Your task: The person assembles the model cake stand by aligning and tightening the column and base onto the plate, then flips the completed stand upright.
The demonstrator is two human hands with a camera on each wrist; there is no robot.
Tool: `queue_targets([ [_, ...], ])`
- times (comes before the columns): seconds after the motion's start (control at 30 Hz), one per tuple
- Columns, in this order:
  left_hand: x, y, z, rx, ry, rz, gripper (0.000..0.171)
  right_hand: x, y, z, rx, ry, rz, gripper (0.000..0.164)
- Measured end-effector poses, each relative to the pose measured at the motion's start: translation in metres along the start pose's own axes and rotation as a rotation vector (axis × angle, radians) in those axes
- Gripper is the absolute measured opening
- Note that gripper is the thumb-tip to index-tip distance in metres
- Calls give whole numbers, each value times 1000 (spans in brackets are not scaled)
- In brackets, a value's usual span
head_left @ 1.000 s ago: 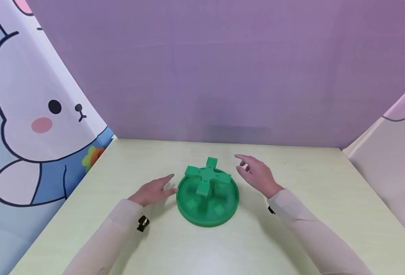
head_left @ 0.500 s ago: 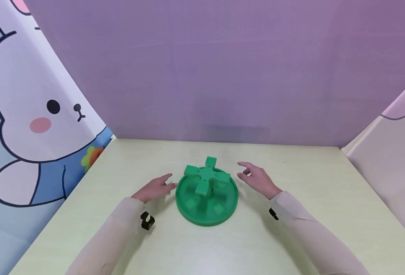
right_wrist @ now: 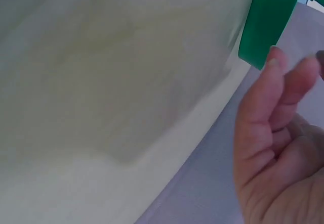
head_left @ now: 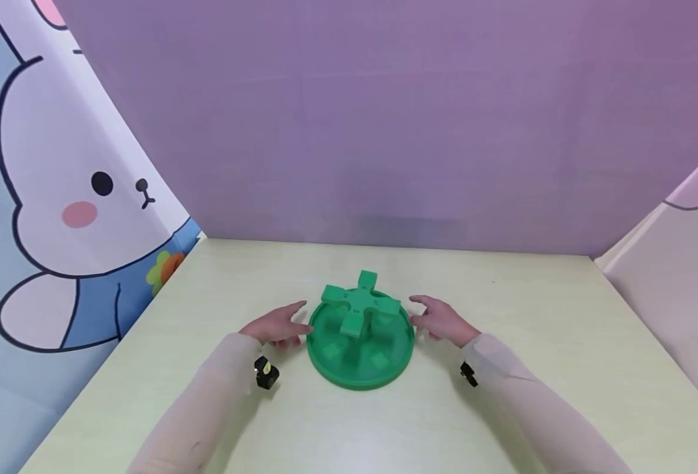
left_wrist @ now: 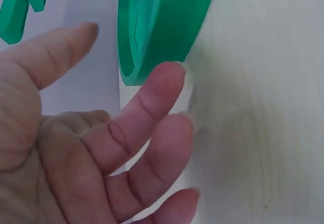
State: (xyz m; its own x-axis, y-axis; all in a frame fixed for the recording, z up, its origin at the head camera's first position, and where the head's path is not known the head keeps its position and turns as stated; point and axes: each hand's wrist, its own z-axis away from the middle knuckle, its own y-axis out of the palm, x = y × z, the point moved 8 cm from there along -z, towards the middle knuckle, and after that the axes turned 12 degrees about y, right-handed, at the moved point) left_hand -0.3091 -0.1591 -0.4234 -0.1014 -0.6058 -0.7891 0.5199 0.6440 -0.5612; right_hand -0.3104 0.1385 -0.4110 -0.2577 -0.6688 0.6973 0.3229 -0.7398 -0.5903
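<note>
A round green dish (head_left: 357, 383) with a raised rim stands on the table in the middle of the head view. Over its center sits a green four-armed cross (head_left: 361, 301), raised on a post. To the dish's left is my left hand (head_left: 276, 326), thumb and forefinger spread, the thumb tip right at the rim. In the left wrist view its lower fingers (left_wrist: 159, 90) bend slightly beside the green wall (left_wrist: 174, 27). My right hand (head_left: 442, 321) is at the right side with loosely bent fingers, its tips close by the rim (right_wrist: 268, 24) in the right wrist view. Neither hand grips anything.
The pale wooden tabletop (head_left: 533, 309) runs back to a purple cloth wall (head_left: 384, 118). A rabbit-printed cloth (head_left: 82, 171) hangs on the left and a pale cloth (head_left: 675, 283) on the right. Small black devices (head_left: 266, 373) are worn at both wrists.
Both hands have come inward and lower, nearer the dish's rim from either side. The head view has shifted slightly. The dish and cross keep their place on the table.
</note>
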Motion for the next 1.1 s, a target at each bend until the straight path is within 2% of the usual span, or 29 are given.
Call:
queue_targets([
  [0.2,0,6,-2,27,-4,-17,74,-2,6,0,12,21,24,61],
  [0.63,-2,19,-5,39,-47,-19,70,-3,20,2,103,53,106,66],
  [0.83,-7,24,-9,43,-28,-62,59,-4,23,-1,102,87,137,68],
  [0.97,-10,25,-12,46,-18,-59,50,-2,25,-3,106,83,151,69],
  [1.1,-13,25,-14,46,-7,-61,56,0,26,-5,108,79,168,69],
])
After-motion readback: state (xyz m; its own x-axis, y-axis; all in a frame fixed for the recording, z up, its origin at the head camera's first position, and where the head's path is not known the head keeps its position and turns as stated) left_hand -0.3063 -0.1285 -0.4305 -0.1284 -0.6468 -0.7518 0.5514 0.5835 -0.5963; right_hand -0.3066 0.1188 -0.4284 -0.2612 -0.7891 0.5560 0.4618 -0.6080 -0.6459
